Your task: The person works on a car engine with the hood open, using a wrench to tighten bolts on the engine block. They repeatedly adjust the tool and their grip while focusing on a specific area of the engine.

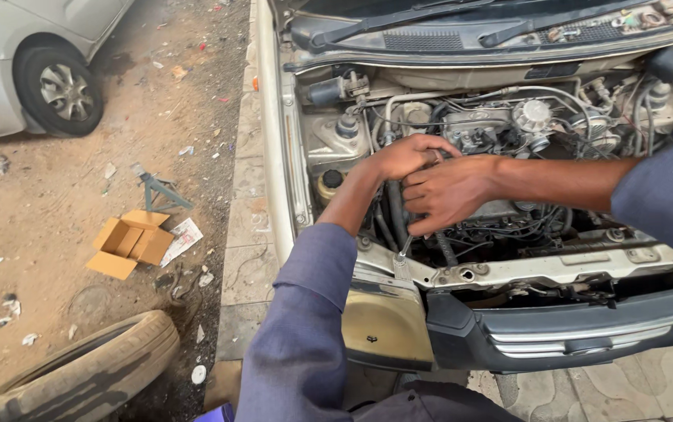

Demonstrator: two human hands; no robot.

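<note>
Blue-sleeved left hand (408,156) and right hand (449,191) clasp black engine hoses (393,211).

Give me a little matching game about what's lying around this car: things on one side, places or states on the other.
Things:
1. Cardboard box
2. Loose tyre
3. Left hand
4. Silver car

Places or states:
A. top left, parked
B. lying bottom left
C. open on the dirt
D. among the engine hoses

Pairs: 1-C, 2-B, 3-D, 4-A
</note>
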